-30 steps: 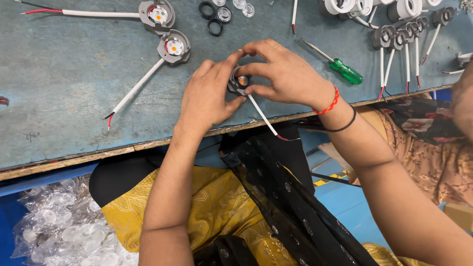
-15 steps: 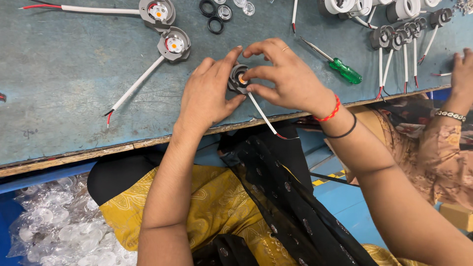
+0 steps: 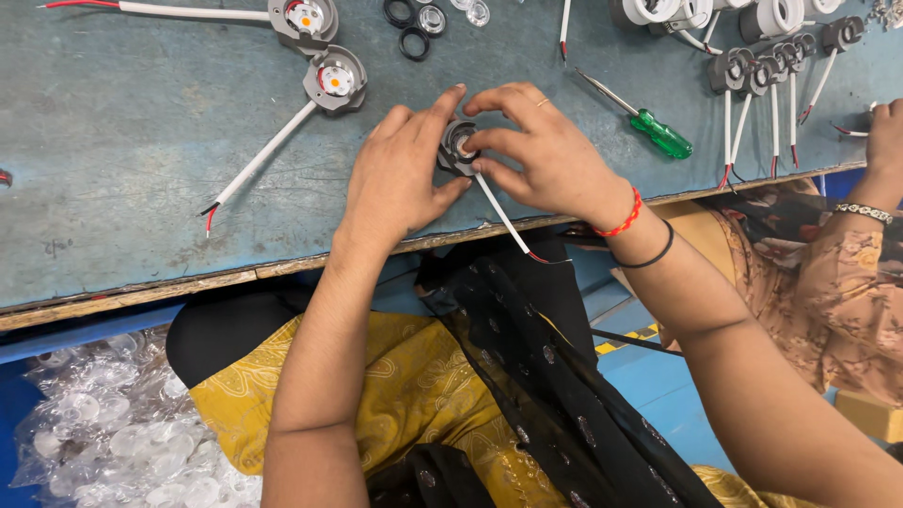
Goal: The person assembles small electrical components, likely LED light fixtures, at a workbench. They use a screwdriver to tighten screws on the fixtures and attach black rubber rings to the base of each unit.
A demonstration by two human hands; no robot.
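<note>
on the blue table (image 3: pixel 141 188), two hands, left hand (image 3: pixel 400 174) and right hand (image 3: pixel 541 155), seemingly pinch one lamp holder (image 3: pixel 458 149).

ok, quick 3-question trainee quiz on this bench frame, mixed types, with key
1. True or false: both hands hold the small round lamp holder at the bench edge.
2. What trails from it toward the person's lap?
3. The green-handled screwdriver lies: A) in the left hand B) on the bench beyond the right hand C) on the floor.

Key: 1 true; 2 a white cable; 3 B.
</note>
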